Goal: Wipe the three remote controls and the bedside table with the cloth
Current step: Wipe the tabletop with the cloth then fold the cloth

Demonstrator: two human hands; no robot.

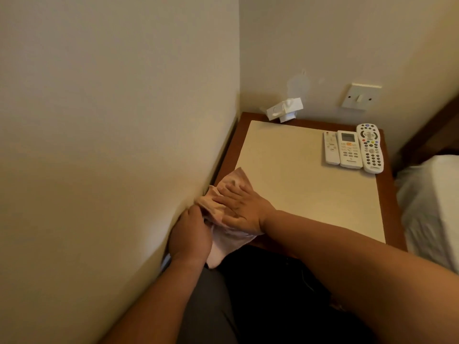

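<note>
- Cloth point(227, 240): pink, crumpled, on the near left corner of the table point(388, 194), pushed up against the left wall point(99, 145). Its near end hangs over the table's near edge.
- Right grip point(242, 207): palm down, fingers straight and spread apart, pressing flat on top of the cloth, not curled round it.
- Left grip point(190, 232): at the cloth's near left end, just beside the wall, fingers curled in and clamped on a bunch of the fabric.
- My two grips sit close together. The left one is nearer to me, and my right forearm comes in from the right.
- Table top is cream with a brown wooden rim, and the table is set into the room corner.
- Three remotes lie face up, side by side, at the far right of the table, well apart from the cloth:
- small white remote point(331, 148), leftmost
- white remote with screen point(349, 150), in the middle
- grey remote with dark buttons point(370, 147), rightmost, near end over the brown rim
- White box-like object point(285, 109): tilted, at the table's far edge against the far wall. I can't tell what it is.
- Wall switch point(361, 97): on the far wall, above the remotes.
- Bed point(432, 207): white sheet, just right of the table.
</note>
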